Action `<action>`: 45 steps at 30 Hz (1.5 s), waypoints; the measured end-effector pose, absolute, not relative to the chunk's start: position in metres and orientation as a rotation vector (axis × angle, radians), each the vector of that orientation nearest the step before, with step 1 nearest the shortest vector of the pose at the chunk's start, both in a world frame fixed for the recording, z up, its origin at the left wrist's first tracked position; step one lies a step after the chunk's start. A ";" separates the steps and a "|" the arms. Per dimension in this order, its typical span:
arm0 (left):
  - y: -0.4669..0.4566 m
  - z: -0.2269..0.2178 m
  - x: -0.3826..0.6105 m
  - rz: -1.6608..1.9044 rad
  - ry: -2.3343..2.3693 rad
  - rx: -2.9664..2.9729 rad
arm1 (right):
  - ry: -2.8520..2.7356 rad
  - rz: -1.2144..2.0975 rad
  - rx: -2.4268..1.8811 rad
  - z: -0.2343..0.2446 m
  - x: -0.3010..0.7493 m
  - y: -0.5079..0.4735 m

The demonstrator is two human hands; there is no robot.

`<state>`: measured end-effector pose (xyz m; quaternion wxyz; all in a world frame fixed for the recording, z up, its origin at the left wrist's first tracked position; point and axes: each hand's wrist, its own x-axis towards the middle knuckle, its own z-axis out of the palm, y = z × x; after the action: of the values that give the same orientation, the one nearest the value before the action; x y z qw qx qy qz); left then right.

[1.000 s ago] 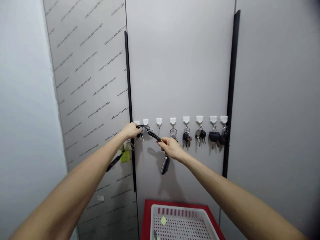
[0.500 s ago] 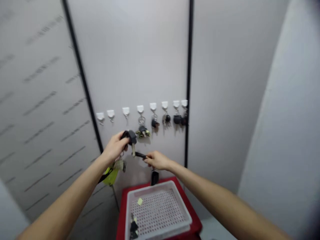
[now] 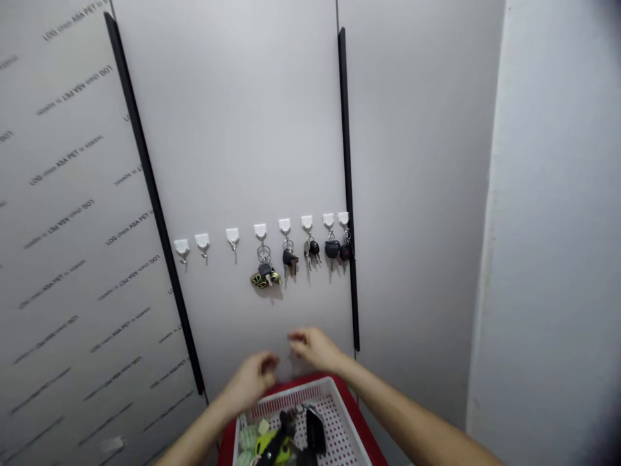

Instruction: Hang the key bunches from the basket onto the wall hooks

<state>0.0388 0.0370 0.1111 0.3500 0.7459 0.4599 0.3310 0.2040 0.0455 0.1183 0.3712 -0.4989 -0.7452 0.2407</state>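
Observation:
Just above the basket's far left corner, my left hand (image 3: 252, 380) is loosely curled, slightly blurred, with thumb and fingers apart and nothing held. My right hand (image 3: 316, 348) hovers over the basket's far edge, fingers stretched leftward, also holding nothing. Below both hands lies the white plastic basket (image 3: 343, 424). Inside it are a black key (image 3: 315, 430), a yellow-green item (image 3: 266, 443) with a dark strap across it, and other dark pieces too blurred to name.
White hooks (image 3: 232, 235) run in a row across the wardrobe panel. Key bunches hang on the right-hand ones, including keys with a green-gold charm (image 3: 259, 279). Black vertical handles (image 3: 348, 181) flank the panel. A red stand (image 3: 348, 401) supports the basket. A white wall (image 3: 548, 226) rises at right.
Both hands have let go of the keys and moved down. The keys and yellow-green item now lie in the basket. The view has shifted, so the hooks sit lower and further left.

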 end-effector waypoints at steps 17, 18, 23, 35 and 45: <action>0.075 0.270 0.082 1.613 1.140 1.587 | -1.229 0.319 -1.035 0.256 0.176 0.089; 0.074 0.280 0.081 1.645 1.127 1.588 | -1.226 0.314 -1.040 0.265 0.175 0.089; 0.068 0.316 0.070 1.625 1.177 1.528 | -1.246 0.473 -1.081 0.300 0.173 0.081; 0.071 0.340 0.073 1.388 1.584 1.886 | -1.685 -0.020 -1.317 0.323 0.187 0.081; 0.053 0.282 0.061 0.972 1.262 2.012 | -1.967 0.505 -1.132 0.261 0.191 0.055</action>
<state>0.0612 0.0529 0.2817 0.2836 0.7519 0.4715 0.3631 0.1908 0.0545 0.2608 0.3972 -0.4470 -0.7763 0.1992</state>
